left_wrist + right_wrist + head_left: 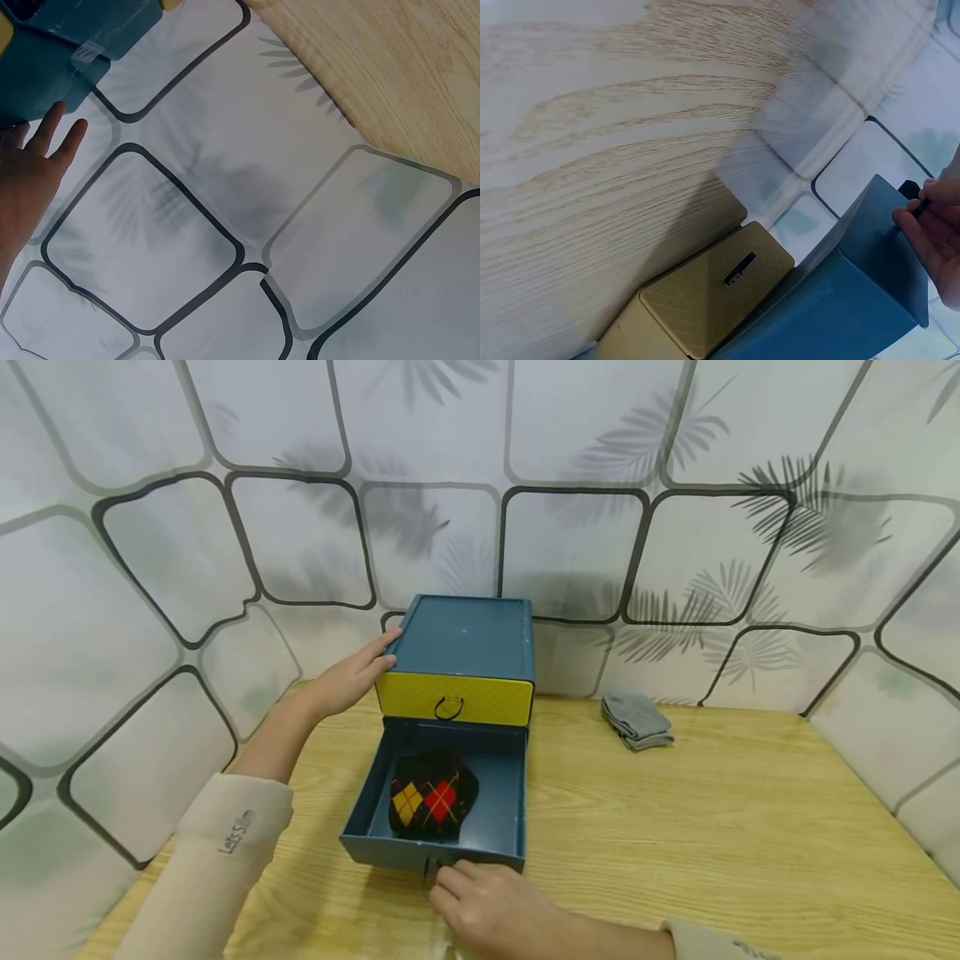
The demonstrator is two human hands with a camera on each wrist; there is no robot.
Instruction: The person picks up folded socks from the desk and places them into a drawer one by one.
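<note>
A two-tier drawer box with a blue top stands on the table. Its upper drawer has a yellow front with a black loop handle and is closed. The lower blue drawer is pulled out, and inside lie folded black socks with yellow and red diamonds. My right hand pinches the lower drawer's dark handle at its front. With fingers extended, my left hand touches the box's upper left side; the left wrist view shows that hand at its edge.
Folded grey cloth, perhaps socks, lies to the right of the box, near the back of the wooden table. Behind and at both sides hangs a pale curtain-like backdrop with dark rounded outlines and leaf prints.
</note>
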